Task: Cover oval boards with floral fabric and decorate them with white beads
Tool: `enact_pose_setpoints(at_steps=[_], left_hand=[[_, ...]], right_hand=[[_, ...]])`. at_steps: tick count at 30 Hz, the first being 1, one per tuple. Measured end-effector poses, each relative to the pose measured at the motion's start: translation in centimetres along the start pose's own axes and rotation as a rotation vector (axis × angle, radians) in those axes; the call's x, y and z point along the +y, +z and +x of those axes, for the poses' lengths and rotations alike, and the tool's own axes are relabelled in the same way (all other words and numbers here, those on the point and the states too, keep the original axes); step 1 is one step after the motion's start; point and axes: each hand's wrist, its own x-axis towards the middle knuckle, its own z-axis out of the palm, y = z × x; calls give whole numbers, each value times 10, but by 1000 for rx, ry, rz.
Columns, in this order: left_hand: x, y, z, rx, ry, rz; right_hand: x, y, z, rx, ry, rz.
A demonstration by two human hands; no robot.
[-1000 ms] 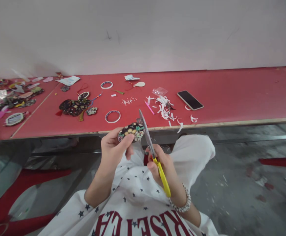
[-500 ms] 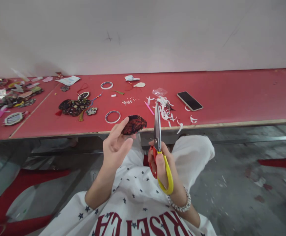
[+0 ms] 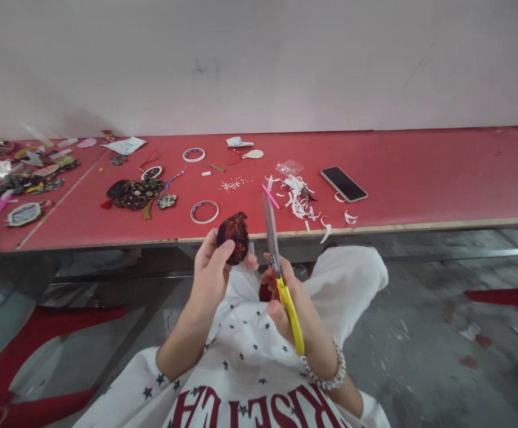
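1. Large dark red capital letters are printed across the chest of a white T-shirt with small navy stars. They appear upside down in the head view, and, turned around, seem to run R, I, S, E, I, C, H. Folds and the near edge of the view cut them, so the exact word is uncertain.
2. A white paper slip at the far left of the red counter bears small blue marks, too small to read.

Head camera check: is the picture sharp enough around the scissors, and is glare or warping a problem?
In the head view, the light is flat and even, with no harsh glare. The scissors look slightly soft at the blades, the dark fabric piece loses fine detail, and the red table's front edge bends slightly from wide-lens distortion.
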Motion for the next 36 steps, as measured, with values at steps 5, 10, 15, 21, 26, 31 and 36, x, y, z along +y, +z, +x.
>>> enact_pose_setpoints(at_steps=[5, 10, 15, 21, 26, 31, 36], left_hand=[[-5, -2, -1, 33, 32, 26], [-11, -5, -1, 30, 123, 49], [-12, -11, 3, -16, 126, 71], [-13, -17, 5, -64, 94, 118], [-13, -17, 1, -50, 12, 197], [-11, -17, 1, -52, -30, 229], [-6, -16, 3, -146, 26, 227]], right_hand=[[0, -2, 6, 24, -75, -149], [1, -3, 6, 11, -83, -207], [-4, -1, 6, 6, -79, -190], [-2, 0, 7, -15, -60, -179], [-6, -2, 9, -10, 5, -147], [-6, -6, 11, 22, 4, -214], [0, -6, 9, 68, 96, -262]])
